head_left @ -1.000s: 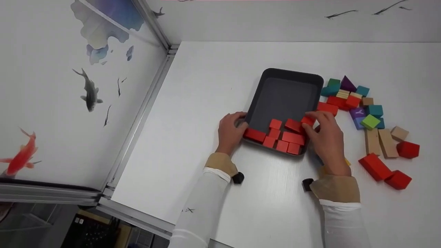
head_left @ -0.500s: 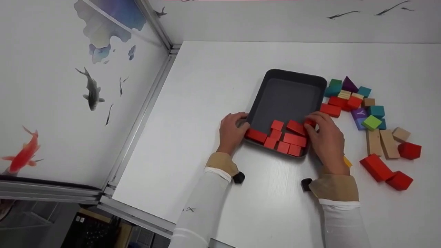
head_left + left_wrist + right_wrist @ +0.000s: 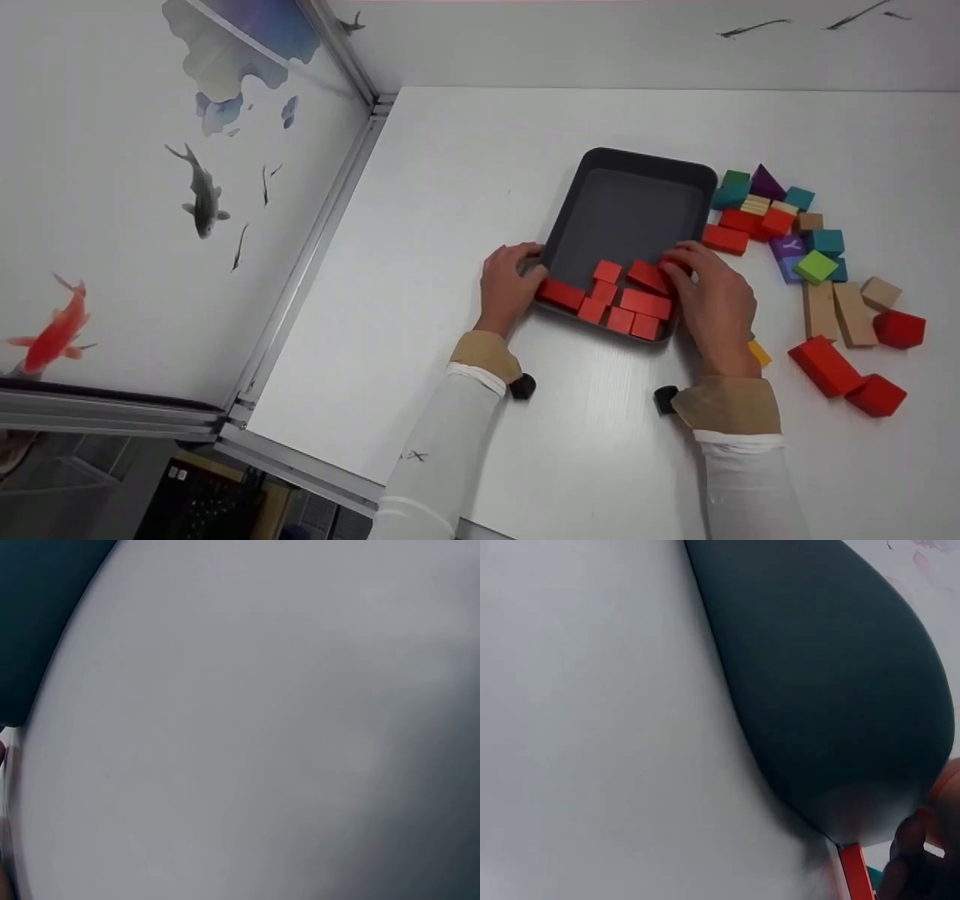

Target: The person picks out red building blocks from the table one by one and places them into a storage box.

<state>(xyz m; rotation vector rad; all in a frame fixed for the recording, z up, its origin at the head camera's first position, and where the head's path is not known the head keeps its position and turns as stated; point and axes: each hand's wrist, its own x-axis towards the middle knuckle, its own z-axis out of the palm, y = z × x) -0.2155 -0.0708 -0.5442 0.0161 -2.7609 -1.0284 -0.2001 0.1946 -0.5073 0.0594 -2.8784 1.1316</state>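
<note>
A dark grey rectangular tray lies slightly turned on the white table. Red wooden blocks of several sizes fill its near end, mostly side by side. At the tray's left side my left hand holds the rim, thumb near the long red block. My right hand reaches over the right rim, pinching a small red block that its fingers partly cover. In the right wrist view, fingers show beside the tray's outer wall. The left wrist view holds mostly bare table, with the tray's wall at upper left.
Right of the tray lie loose blocks: red ones, plain wooden planks, a green block, a purple triangle and teal ones. A yellow block peeks out behind the right wrist. A printed wall panel stands at left.
The small red block under my right fingers has shifted slightly toward the neighbouring tilted red block. My left hand keeps its place at the rim. The whole head view has drifted slightly.
</note>
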